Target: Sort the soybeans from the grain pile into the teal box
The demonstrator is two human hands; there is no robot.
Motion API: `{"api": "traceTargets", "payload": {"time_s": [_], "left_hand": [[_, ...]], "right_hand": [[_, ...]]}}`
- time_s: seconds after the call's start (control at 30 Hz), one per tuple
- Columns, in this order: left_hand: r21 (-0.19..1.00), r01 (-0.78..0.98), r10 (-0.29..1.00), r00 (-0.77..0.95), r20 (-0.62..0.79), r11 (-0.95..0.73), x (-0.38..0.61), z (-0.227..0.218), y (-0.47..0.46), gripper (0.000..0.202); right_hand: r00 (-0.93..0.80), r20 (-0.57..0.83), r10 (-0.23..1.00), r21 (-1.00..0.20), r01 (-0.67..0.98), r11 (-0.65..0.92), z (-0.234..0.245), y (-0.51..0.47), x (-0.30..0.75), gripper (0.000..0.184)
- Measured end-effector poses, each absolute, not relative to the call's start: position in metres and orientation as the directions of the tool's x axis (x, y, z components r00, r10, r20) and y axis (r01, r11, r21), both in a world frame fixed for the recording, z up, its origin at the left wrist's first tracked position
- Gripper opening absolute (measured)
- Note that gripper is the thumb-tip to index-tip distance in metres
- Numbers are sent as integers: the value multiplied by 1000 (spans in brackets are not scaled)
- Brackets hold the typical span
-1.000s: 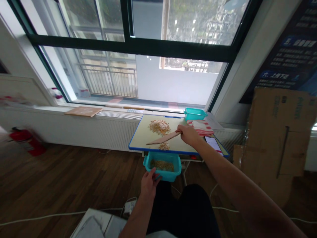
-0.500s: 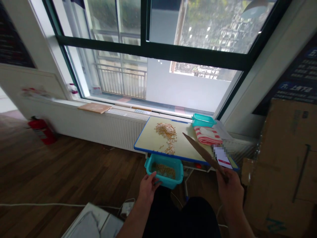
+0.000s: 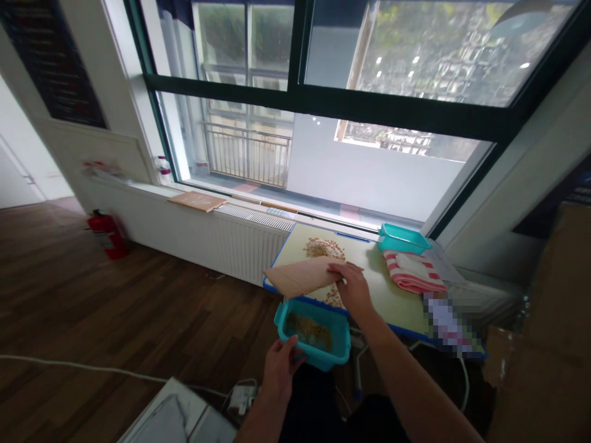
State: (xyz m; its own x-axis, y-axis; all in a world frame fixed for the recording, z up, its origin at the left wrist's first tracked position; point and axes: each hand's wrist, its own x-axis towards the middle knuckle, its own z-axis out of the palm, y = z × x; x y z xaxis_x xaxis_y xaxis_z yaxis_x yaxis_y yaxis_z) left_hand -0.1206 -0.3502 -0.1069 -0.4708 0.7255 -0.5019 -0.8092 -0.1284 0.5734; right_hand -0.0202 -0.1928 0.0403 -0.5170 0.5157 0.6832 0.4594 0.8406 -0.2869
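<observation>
My left hand (image 3: pixel 281 364) is closed on the near left rim of a turquoise plastic basin (image 3: pixel 342 341), fingers over its edge. Small yellowish-brown grains (image 3: pixel 310 329), like beans or kernels, lie in the bottom. In my right hand (image 3: pixel 351 284) is a thin, flat tan sheet (image 3: pixel 300 275), cardboard or wood, gripped at its right end. It reaches left over the near part of the pale cutting board (image 3: pixel 383 292). Behind it, a pile of grains with whitish powder (image 3: pixel 324 248) shows on the board. More loose grains (image 3: pixel 334 296) lie near the blue front edge, partly covered by the sheet.
A second turquoise basin (image 3: pixel 402 239) and a folded red-and-white striped cloth (image 3: pixel 413 272) sit at the board's right. A cardboard box (image 3: pixel 549 344) stands at right. A white cable (image 3: pixel 115 370) crosses the floor; a fire extinguisher (image 3: pixel 108 235) stands by the wall.
My right hand has swung the tan sheet leftward from the board's right side, turning its broad face into view over the grains. My left hand stays on the basin. The view has shifted.
</observation>
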Motion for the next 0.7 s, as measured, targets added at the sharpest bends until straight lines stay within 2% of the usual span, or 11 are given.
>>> {"api": "traceTargets", "payload": {"time_s": [0.1,0.2,0.33,0.5,0.7], "left_hand": [[565,-812,699,-489,-522,-147,-114,-111,-351,21],[546,-821,694,-491,-526,-168,-110,-113,-352,25],[533,-830,717,-473,-512,-167,-113,-110,-352,27],[526,-836,720,-461,-518,-156,-118,-105,-352,29],[538,-829,716,-467,-519,-151,-119,-102,-352,24]], "right_hand": [[-664,568,487,-319,368,873,32,-157,-79,42],[-793,452,409,-329,278,902,22,-140,-105,42],[-817,442,371,-323,242,915,17,-135,-97,44],[-818,434,376,-294,266,918,29,-136,-69,43],[-855,258,450,-179,416,892,55,-158,-53,40]]}}
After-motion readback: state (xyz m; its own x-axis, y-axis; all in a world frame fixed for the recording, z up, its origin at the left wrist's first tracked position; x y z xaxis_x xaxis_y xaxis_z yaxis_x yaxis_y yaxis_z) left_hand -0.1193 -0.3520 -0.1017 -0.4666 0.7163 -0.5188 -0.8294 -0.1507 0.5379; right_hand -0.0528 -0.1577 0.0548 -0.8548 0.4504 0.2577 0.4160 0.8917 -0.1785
